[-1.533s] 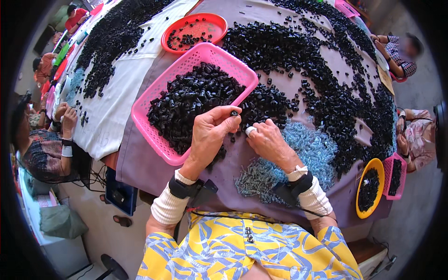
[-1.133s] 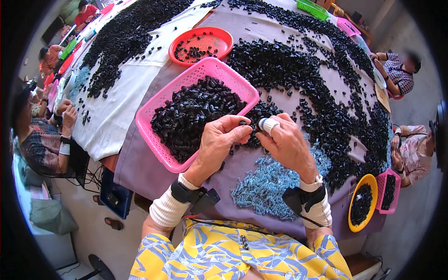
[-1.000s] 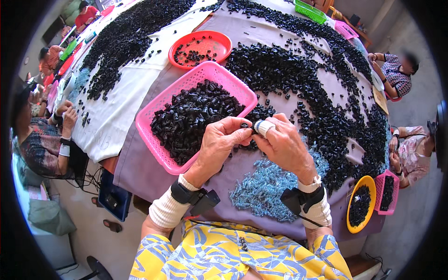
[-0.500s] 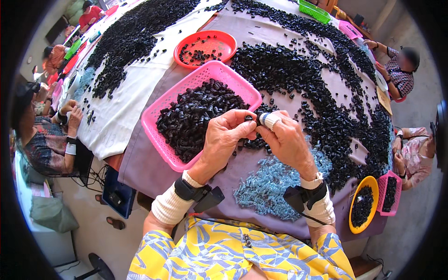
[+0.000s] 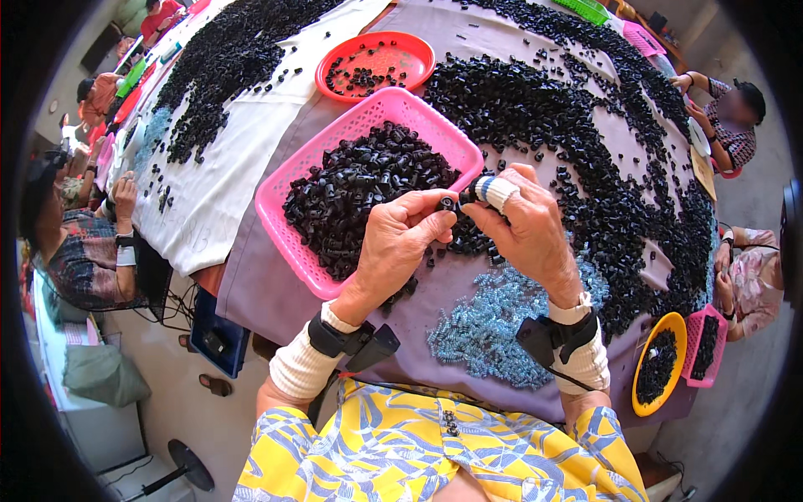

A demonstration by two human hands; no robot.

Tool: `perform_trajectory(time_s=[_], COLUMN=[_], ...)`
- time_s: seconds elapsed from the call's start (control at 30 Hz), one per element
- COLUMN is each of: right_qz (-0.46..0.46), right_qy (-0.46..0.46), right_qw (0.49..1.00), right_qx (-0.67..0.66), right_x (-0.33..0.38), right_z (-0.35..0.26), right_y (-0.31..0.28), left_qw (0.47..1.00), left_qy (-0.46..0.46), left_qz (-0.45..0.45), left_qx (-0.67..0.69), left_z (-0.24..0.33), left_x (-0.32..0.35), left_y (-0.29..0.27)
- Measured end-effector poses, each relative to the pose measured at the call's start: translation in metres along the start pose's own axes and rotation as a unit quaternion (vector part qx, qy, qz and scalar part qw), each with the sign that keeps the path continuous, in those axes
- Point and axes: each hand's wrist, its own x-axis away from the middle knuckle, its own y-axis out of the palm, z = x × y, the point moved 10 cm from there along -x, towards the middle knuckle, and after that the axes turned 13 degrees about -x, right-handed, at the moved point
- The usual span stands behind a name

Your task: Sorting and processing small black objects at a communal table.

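My left hand [image 5: 401,238] pinches a small black plastic part [image 5: 447,203] with a round hole between thumb and forefinger. Close beside it, my right hand [image 5: 527,230] has thumb and forefinger drawn together, and a white cloth band with blue stripes [image 5: 498,192] wraps one finger. Something dark shows at that finger's tip; whether it is another part or a covering I cannot make out. Under and beyond my left hand stands a pink basket [image 5: 280,197] heaped with black plastic parts [image 5: 360,184]. Small clear bluish pieces [image 5: 489,330] lie in a pile below my right hand.
Loose black parts [image 5: 519,109] spread widely over the cloth-covered table [image 5: 268,293]. A red tray [image 5: 385,54] with a few parts sits beyond the basket. At right are a yellow tray [image 5: 642,400] and a smaller pink basket [image 5: 711,335]. Other people sit along both sides.
My right hand has drawn slightly away from my left, its fingers lifting. The left hand keeps its pinch on the black part. The whole view has shifted a little.
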Motion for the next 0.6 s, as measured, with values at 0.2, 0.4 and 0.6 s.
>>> perform_trajectory(time_s=[0.2, 0.4, 0.6], right_qz=[-0.019, -0.041, -0.046], right_qy=[-0.015, -0.014, -0.034], right_qw=[0.999, 0.998, 0.995], right_qx=[0.023, 0.052, 0.077], right_x=[0.001, 0.003, 0.002], right_z=[0.002, 0.004, -0.002], right_y=[0.007, 0.014, 0.017], left_qw=[0.999, 0.999, 0.999], left_qy=[0.002, 0.017, 0.013], left_qz=[0.005, 0.005, 0.016], left_qx=[-0.043, -0.046, -0.038], left_z=[-0.002, -0.001, -0.001], left_x=[-0.001, -0.005, -0.004], left_y=[0.0, 0.004, 0.001])
